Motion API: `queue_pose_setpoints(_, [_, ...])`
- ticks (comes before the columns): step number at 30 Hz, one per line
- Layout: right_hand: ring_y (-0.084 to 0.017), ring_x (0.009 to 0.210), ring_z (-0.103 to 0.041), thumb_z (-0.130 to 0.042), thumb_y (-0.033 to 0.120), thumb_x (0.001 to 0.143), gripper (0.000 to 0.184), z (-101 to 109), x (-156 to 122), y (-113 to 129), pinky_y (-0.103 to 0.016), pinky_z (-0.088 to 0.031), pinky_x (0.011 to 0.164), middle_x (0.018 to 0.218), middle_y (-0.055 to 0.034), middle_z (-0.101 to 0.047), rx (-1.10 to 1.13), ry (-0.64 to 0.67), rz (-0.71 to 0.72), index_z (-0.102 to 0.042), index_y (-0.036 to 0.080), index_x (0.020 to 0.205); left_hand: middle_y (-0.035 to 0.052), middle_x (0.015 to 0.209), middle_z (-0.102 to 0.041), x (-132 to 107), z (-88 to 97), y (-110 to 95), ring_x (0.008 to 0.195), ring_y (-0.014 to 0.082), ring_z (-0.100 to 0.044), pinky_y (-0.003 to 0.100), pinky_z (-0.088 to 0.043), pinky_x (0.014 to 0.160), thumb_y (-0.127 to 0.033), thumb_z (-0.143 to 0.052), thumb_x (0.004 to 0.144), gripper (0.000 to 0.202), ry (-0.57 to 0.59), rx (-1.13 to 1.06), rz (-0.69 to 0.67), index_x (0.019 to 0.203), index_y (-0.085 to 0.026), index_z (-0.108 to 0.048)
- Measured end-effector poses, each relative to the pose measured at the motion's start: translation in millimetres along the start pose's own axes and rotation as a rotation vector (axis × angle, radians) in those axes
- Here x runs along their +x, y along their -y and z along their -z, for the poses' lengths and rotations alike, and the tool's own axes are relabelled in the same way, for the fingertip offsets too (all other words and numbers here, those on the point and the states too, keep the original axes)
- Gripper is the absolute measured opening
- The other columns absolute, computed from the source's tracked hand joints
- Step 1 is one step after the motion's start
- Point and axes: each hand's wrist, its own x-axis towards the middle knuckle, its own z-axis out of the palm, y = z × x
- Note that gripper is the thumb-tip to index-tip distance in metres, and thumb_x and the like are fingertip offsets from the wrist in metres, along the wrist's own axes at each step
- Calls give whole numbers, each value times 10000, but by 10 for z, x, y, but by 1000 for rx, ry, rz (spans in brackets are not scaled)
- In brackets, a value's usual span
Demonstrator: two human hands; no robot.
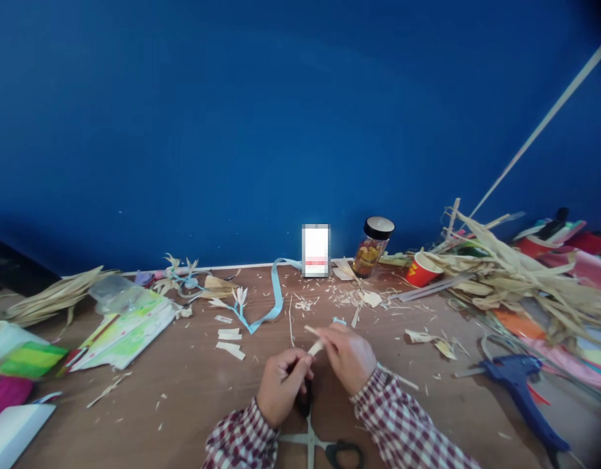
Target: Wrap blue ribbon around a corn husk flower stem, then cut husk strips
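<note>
My left hand (pixel 285 385) is closed, its thumb and forefinger pinching a short pale strip of corn husk (pixel 316 347). Close beside it, the fingers of my right hand (pixel 348 355) are pressed together at the strip's upper end, where a thin pale tip (pixel 310 330) sticks out to the left. Whether that tip belongs to the same strip I cannot tell. Below both hands lie opened scissors (pixel 311 440) with black handles, one handle partly hidden by my left hand. Several cut husk pieces (pixel 229 334) rest left of the hands, near a light blue ribbon (pixel 277 303) with white husk petals at its end.
A blue glue gun (pixel 518 378) lies at the right, before a heap of dry husks (pixel 506 260). Along the blue wall stand a black-lidded jar (pixel 371 251) and a red paper cup (pixel 422 270). Painted paper (pixel 129 329) and a husk bundle (pixel 60 296) occupy the left. Shavings are scattered around.
</note>
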Motion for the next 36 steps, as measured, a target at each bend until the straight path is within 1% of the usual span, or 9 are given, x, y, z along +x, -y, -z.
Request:
queue_pose_setpoints(3, [-162,749,-571,-402,214,860,264,94,33,-162,-269,-424,671,881,-52,-604,-23,-114,-96,-628,224,996,6,576,-590,-2,-3,3,412,71,-502,174,-389,412,-388,-534,769,283,-14,-118,15,764,-125,-637])
queue_pose_setpoints(5, [-161,761,-569,-413,244,860,263,142,21,-192,-272,-439,689,878,-55,-605,125,-148,-101,-609,201,1031,-6,562,-579,18,-3,30,397,60,-480,169,-384,406,-398,-550,758,287,-92,-193,41,780,-125,-637])
queue_pose_setpoints(8, [-110,593,-541,-434,302,854,317,143,-46,-68,-223,-448,532,892,-38,-601,471,5,-106,-527,198,1139,-20,546,-561,52,0,77,396,54,-454,164,-383,402,-403,-562,749,286,-172,-252,48,784,-128,-633])
queue_pose_setpoints(11, [-76,498,-498,-487,294,826,317,98,-104,137,-206,-426,468,949,-35,-602,616,165,-81,-527,197,1125,-21,538,-550,50,-7,97,408,58,-455,165,-383,408,-394,-553,758,272,-138,-217,20,729,-131,-618])
queue_pose_setpoints(14, [-119,660,-564,-507,245,818,182,76,-109,258,-231,-446,619,866,-31,-629,546,141,14,-632,183,936,-17,544,-552,17,-33,92,404,62,-461,168,-371,404,-384,-538,769,273,-72,-134,-23,682,-132,-597])
queue_pose_setpoints(16, [-142,761,-576,-479,232,839,191,77,-98,274,-243,-437,688,812,-31,-638,522,126,55,-662,185,874,-17,550,-553,-3,-50,84,403,65,-467,171,-365,402,-382,-530,774,267,-47,-90,-26,709,-133,-600])
queue_pose_setpoints(29, [-142,743,-594,-434,228,860,243,-43,-75,121,-238,-441,683,803,-16,-672,281,72,19,-674,224,895,-8,518,-556,-33,-66,4,376,68,-446,171,-335,391,-409,-527,766,301,-55,-2,-11,695,-132,-622])
queue_pose_setpoints(33, [-169,773,-604,-433,224,850,242,59,2,-127,-268,-446,700,871,-45,-675,101,-56,-96,-666,218,917,9,569,-587,-80,-60,-35,413,73,-489,175,-375,425,-393,-519,780,290,2,-27,-42,751,-133,-646])
queue_pose_setpoints(36, [-195,884,-590,-395,243,870,279,182,26,-231,-317,-438,787,983,-77,-655,130,-142,-122,-629,191,1013,6,564,-582,-78,-60,-18,405,68,-488,173,-376,418,-396,-517,783,296,-4,-60,-23,763,-129,-643])
